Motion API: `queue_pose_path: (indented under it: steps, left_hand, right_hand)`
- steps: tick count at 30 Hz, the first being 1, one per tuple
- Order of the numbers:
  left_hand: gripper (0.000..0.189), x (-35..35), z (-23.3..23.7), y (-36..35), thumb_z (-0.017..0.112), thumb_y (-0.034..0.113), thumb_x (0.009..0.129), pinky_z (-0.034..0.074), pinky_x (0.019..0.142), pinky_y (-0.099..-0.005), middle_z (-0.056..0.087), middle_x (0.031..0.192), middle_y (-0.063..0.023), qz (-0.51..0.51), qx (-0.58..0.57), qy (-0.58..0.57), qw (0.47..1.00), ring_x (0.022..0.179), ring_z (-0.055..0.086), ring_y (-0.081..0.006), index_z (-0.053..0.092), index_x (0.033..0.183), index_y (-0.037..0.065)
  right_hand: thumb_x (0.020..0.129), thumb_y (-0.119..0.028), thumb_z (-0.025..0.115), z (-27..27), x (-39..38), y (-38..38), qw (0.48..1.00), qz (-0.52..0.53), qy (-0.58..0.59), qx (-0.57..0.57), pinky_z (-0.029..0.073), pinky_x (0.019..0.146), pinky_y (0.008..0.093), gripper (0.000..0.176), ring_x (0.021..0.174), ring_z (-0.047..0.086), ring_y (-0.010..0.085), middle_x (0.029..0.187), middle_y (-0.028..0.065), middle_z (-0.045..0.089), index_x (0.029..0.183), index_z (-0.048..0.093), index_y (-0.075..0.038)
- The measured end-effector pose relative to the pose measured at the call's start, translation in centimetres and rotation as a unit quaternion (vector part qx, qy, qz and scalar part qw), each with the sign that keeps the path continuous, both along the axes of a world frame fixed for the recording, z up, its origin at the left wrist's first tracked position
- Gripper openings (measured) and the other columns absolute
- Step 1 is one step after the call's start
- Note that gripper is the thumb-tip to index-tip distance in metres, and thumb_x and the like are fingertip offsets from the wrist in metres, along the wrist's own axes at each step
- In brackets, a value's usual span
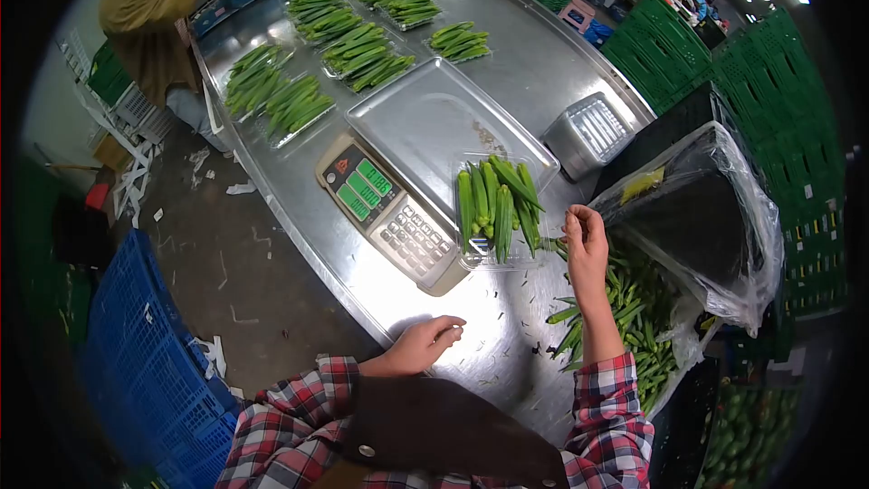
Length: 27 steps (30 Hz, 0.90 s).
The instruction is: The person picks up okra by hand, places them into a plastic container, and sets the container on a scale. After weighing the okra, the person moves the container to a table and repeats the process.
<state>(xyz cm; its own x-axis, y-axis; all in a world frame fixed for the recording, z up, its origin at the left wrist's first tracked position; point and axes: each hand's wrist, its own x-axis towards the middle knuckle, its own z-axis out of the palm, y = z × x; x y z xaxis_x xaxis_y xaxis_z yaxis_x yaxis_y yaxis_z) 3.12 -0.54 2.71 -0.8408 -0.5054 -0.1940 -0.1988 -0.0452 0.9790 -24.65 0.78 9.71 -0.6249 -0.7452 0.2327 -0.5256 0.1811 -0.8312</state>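
My right hand [588, 244] is raised between a clear plastic tray [475, 260] of okra [496, 204] and a loose okra pile [634, 308]. Its thumb and fingers are pinched together; whether something small is between them I cannot make out. The filled tray sits on the metal pan [412, 100] of a digital scale [398, 226] with a lit green display. Several pods lie side by side in it. Low over the steel table, below the scale's keypad, my left hand [421, 346] has nothing in it, with thumb and forefinger slightly apart.
Several filled okra trays [348, 45] stand at the far side of the steel table [534, 54]. A metal container [590, 134] and a plastic-lined crate [697, 208] are at the right. A co-worker [149, 18] stands far left. A blue crate [149, 353] is lower left.
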Motion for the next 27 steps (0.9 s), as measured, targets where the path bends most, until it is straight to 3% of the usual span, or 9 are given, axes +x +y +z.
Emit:
queue_pose_path:
  steps: [3,4,7,9,11,14,17,21,27]
  left_hand:
    - [0.031,0.0,0.1,-1.0,0.043,0.022,0.093,0.046,0.073,-0.0262,0.059,0.089,-0.0097,0.049,0.048,0.017,0.998,0.078,0.057,-0.0147,0.048,0.114,0.000]
    - [0.032,-0.3,0.1,-1.4,0.043,0.023,0.093,0.046,0.073,-0.0256,0.059,0.089,-0.0089,0.077,0.076,0.018,0.994,0.078,0.057,-0.0139,0.047,0.114,0.000]
    - [0.036,-1.3,-0.5,-2.7,0.040,0.029,0.094,0.048,0.068,-0.0239,0.057,0.089,-0.0097,0.135,0.178,0.065,0.973,0.075,0.056,-0.0116,0.042,0.116,0.001]
    - [0.038,-2.5,0.5,-4.1,0.038,0.032,0.094,0.049,0.066,-0.0253,0.057,0.090,-0.0119,0.146,0.217,0.069,0.963,0.075,0.057,-0.0140,0.039,0.117,0.001]
    - [0.042,-3.8,0.9,-5.1,0.039,0.035,0.093,0.051,0.063,-0.0279,0.057,0.090,-0.0155,0.148,0.224,0.080,0.960,0.075,0.060,-0.0184,0.035,0.117,0.000]
    - [0.046,-5.4,1.1,-6.2,0.042,0.036,0.092,0.053,0.061,-0.0293,0.054,0.090,-0.0178,0.170,0.257,0.089,0.947,0.074,0.061,-0.0220,0.034,0.114,-0.003]
    - [0.044,-6.6,1.0,-6.5,0.043,0.036,0.091,0.053,0.061,-0.0299,0.051,0.090,-0.0167,0.176,0.278,0.086,0.941,0.073,0.062,-0.0234,0.035,0.109,-0.004]
    - [0.034,-7.1,1.3,-6.5,0.041,0.028,0.093,0.054,0.064,-0.0323,0.049,0.090,-0.0168,0.178,0.312,0.116,0.926,0.075,0.062,-0.0253,0.036,0.103,-0.004]
    - [0.015,-6.9,2.1,-6.3,0.039,0.013,0.092,0.055,0.070,-0.0332,0.056,0.095,-0.0191,0.188,0.338,0.113,0.915,0.084,0.062,-0.0267,0.041,0.100,0.000]
  right_hand:
    - [0.086,-0.018,0.054,1.4,1.4,-1.7,0.998,0.017,0.055,0.012,0.045,0.068,0.0294,0.025,0.076,0.055,0.0196,0.094,0.0126,0.053,0.102,0.052,0.002]
    - [0.085,-0.015,0.055,1.5,1.7,-2.5,0.995,0.022,0.102,0.008,0.045,0.067,0.0279,0.023,0.075,0.053,0.0155,0.090,0.0087,0.053,0.102,0.052,0.000]
    - [0.078,-0.020,0.063,1.4,2.6,-4.1,0.971,0.027,0.226,0.073,0.044,0.063,0.0333,0.039,0.069,0.052,0.0226,0.087,0.0130,0.052,0.110,0.049,-0.002]
    - [0.078,-0.016,0.061,0.7,2.3,-5.0,0.934,0.093,0.340,0.057,0.044,0.065,0.0379,0.021,0.074,0.053,0.0325,0.081,0.0146,0.054,0.093,0.057,-0.002]
    - [0.079,-0.014,0.059,-0.4,1.9,-5.1,0.942,0.079,0.303,0.124,0.045,0.065,0.0384,0.014,0.074,0.054,0.0336,0.080,0.0144,0.054,0.087,0.059,-0.002]
    - [0.079,-0.014,0.059,-0.8,2.1,-4.4,0.974,0.066,0.207,0.069,0.045,0.065,0.0391,0.016,0.074,0.056,0.0333,0.081,0.0152,0.054,0.091,0.059,-0.004]
    - [0.079,-0.014,0.058,0.1,3.2,-4.4,0.974,0.049,0.215,0.045,0.045,0.065,0.0395,0.018,0.075,0.056,0.0328,0.082,0.0157,0.054,0.094,0.058,-0.004]
    - [0.077,-0.008,0.055,-0.8,3.7,-4.7,0.957,0.095,0.264,0.073,0.045,0.065,0.0408,0.021,0.075,0.054,0.0340,0.080,0.0168,0.053,0.096,0.053,0.000]
    - [0.075,-0.008,0.056,1.2,5.6,-1.5,0.971,0.115,0.177,0.115,0.046,0.066,0.0396,0.019,0.073,0.056,0.0329,0.080,0.0173,0.055,0.092,0.055,0.001]
